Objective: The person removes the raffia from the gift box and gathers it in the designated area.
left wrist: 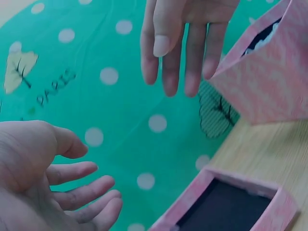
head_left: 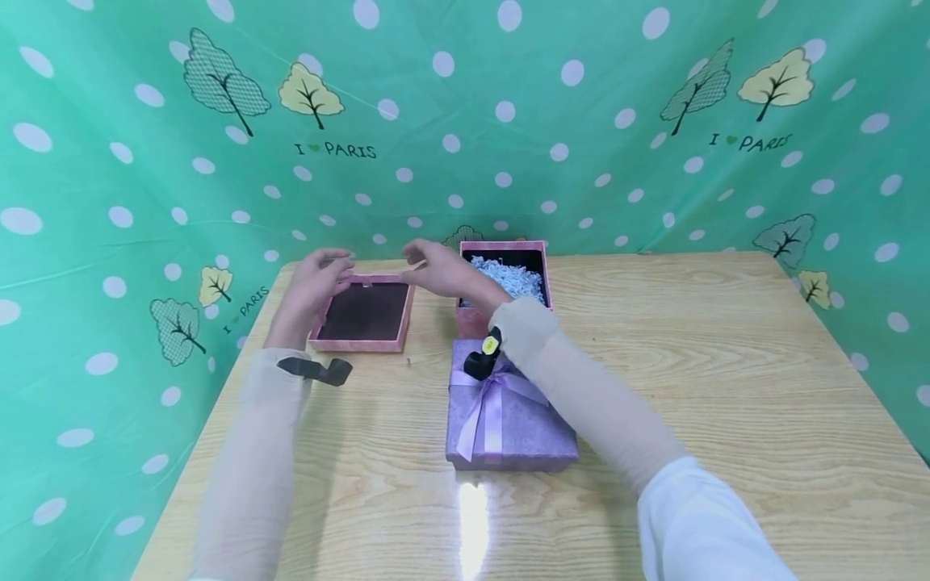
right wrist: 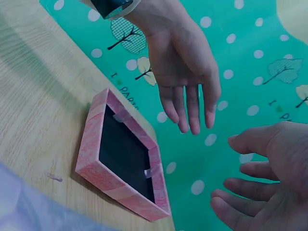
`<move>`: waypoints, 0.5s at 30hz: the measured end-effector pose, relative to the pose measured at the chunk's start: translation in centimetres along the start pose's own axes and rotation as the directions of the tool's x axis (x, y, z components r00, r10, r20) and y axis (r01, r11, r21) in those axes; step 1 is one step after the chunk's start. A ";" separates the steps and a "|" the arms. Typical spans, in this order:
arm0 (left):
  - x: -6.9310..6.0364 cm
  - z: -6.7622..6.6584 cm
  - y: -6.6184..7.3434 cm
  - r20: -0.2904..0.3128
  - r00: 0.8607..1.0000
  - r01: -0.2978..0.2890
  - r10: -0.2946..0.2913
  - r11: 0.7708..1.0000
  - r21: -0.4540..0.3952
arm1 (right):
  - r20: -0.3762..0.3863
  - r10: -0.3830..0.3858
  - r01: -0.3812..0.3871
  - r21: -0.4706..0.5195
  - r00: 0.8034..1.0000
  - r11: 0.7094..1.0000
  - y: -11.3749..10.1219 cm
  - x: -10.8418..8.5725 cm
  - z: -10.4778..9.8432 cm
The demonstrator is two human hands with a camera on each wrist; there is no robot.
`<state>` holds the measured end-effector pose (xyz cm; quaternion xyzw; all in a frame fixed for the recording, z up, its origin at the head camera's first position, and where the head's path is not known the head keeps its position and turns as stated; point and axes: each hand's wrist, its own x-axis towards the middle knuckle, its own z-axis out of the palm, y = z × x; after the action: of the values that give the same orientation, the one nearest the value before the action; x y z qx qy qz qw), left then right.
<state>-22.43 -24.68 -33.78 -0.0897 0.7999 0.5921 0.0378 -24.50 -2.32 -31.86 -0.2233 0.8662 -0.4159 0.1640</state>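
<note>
Both hands hover over a pink box lid (head_left: 358, 345) that lies with its dark inside facing up at the table's far left. My left hand (head_left: 314, 282) is above the lid's left side, fingers relaxed and holding nothing. Above its right side, my right hand (head_left: 439, 270) reaches across with loosely extended fingers, also holding nothing. In the left wrist view the left hand (left wrist: 57, 178) and right hand (left wrist: 190, 43) face each other with a gap between them. Beside the lid stands an open pink box (head_left: 474, 321) with pale blue shredded paper (head_left: 512, 276) inside.
A purple gift box (head_left: 523, 436) with a lilac ribbon bow (head_left: 494, 399) sits in front of the pink box, under the right forearm. The wooden table (head_left: 697, 363) meets a green dotted curtain (head_left: 465, 121) behind and at the sides.
</note>
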 end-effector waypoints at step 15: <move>-0.4 4.0 1.8 0.176 0.981 -0.066 0.082 0.993 -0.093 | -0.046 0.018 -0.014 0.083 0.999 0.996 2.7 -3.4 -3.8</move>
<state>-22.57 -20.28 -33.21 -0.0078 0.7696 0.6330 0.0837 -24.06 3.44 -31.35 -0.1996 0.8537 -0.4549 0.1562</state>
